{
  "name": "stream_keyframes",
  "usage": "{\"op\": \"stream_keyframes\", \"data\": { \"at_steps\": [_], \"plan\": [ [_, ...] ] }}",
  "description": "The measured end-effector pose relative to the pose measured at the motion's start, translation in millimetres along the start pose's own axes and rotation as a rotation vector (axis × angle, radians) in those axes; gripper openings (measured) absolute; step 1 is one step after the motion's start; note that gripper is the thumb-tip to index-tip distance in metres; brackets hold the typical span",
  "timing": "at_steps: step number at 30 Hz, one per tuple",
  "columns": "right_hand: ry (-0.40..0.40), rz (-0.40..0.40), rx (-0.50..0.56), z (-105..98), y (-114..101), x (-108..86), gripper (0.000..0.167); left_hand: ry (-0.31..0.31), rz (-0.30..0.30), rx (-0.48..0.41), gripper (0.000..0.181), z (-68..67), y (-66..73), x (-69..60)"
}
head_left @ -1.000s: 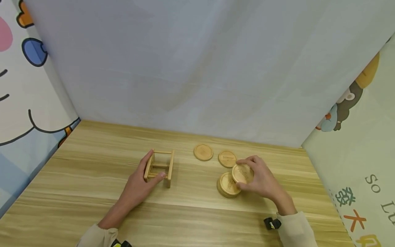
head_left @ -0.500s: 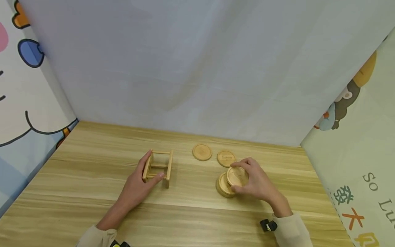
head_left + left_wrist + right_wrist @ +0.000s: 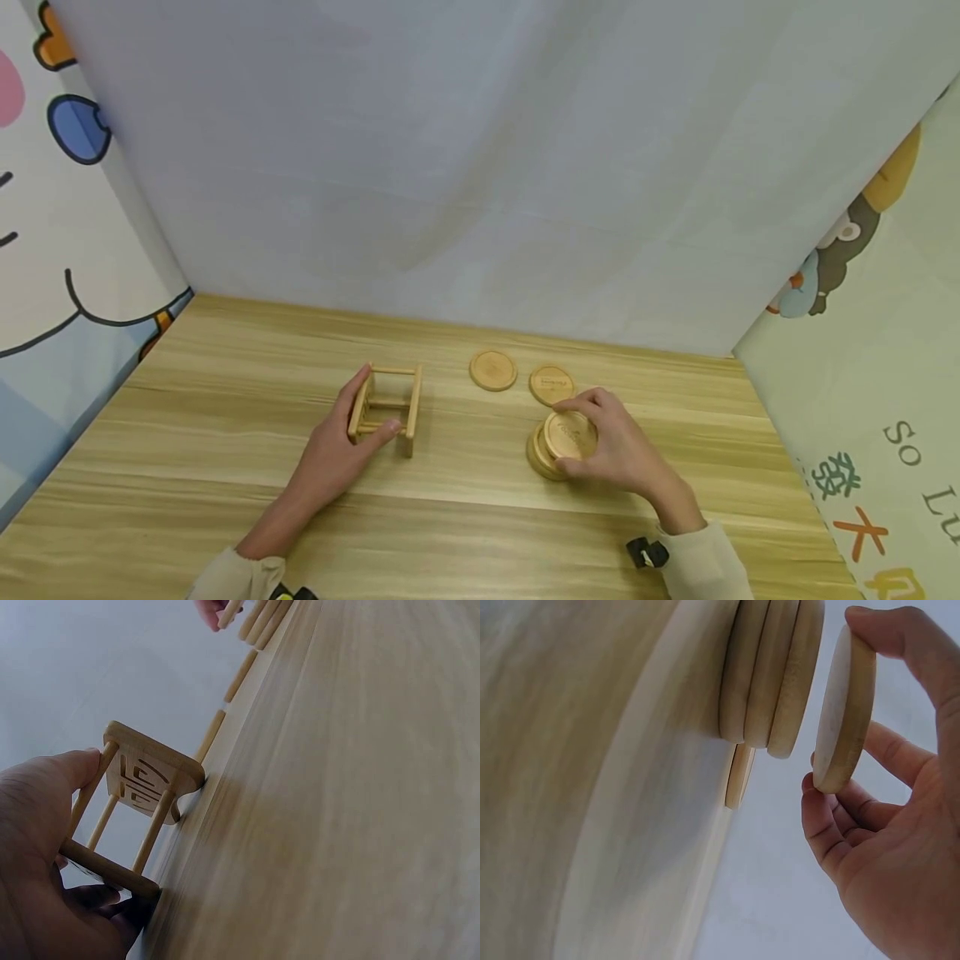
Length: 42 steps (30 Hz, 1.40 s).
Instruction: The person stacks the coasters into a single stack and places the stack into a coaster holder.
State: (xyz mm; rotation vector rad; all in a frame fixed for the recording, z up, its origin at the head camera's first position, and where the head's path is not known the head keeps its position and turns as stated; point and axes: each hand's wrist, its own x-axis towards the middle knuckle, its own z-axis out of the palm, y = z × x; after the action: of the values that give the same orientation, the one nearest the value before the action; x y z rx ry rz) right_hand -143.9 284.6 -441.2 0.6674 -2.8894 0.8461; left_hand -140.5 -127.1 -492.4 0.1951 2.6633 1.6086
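Note:
My left hand (image 3: 335,450) grips a small wooden coaster rack (image 3: 415,404) standing on the table, thumb on one side and fingers on the other. Cut-out slots mark the rack's end panel (image 3: 142,769) in the left wrist view. Between thumb and fingertips, my right hand (image 3: 618,446) pinches a round wooden coaster (image 3: 567,434) by its edge. Below that coaster lies a stack of coasters (image 3: 538,461), partly hidden by it. In the right wrist view a gap separates the held coaster (image 3: 847,712) from the stack (image 3: 769,682).
Two loose coasters lie flat behind the stack, one at the left (image 3: 492,371) and a second coaster (image 3: 552,384) nearer my right hand. A pale cloth (image 3: 450,167) hangs along the back edge of the wooden table (image 3: 225,400). Printed panels border both sides.
The right hand has carried its coaster a little left and toward me, further over the stack. My left hand and the rack stay in place.

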Motion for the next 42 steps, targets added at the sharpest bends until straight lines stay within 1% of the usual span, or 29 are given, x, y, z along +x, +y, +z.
{"op": "stream_keyframes", "data": {
  "at_steps": [11,18,27,35,42],
  "plan": [
    [-0.023,-0.013,-0.017,4.7,-3.3,-1.2,0.067,-0.002,-0.012,-0.003,0.093,-0.7,1.4,-1.4],
    [-0.050,-0.008,-0.012,7.1,-6.2,-1.7,0.067,0.002,-0.004,-0.001,0.093,-0.8,1.2,-0.9],
    [-0.050,-0.019,-0.030,9.2,-5.7,-1.5,0.067,-0.002,0.003,-0.002,0.093,-0.7,1.1,-1.7],
    [-0.057,-0.004,-0.032,9.6,-6.0,-2.1,0.068,-0.004,0.001,-0.005,0.093,-0.6,2.5,-1.9],
    [-0.067,-0.014,-0.028,8.0,-6.3,-1.6,0.070,-0.006,0.001,-0.003,0.093,-0.2,0.0,-2.1]
  ]
}}
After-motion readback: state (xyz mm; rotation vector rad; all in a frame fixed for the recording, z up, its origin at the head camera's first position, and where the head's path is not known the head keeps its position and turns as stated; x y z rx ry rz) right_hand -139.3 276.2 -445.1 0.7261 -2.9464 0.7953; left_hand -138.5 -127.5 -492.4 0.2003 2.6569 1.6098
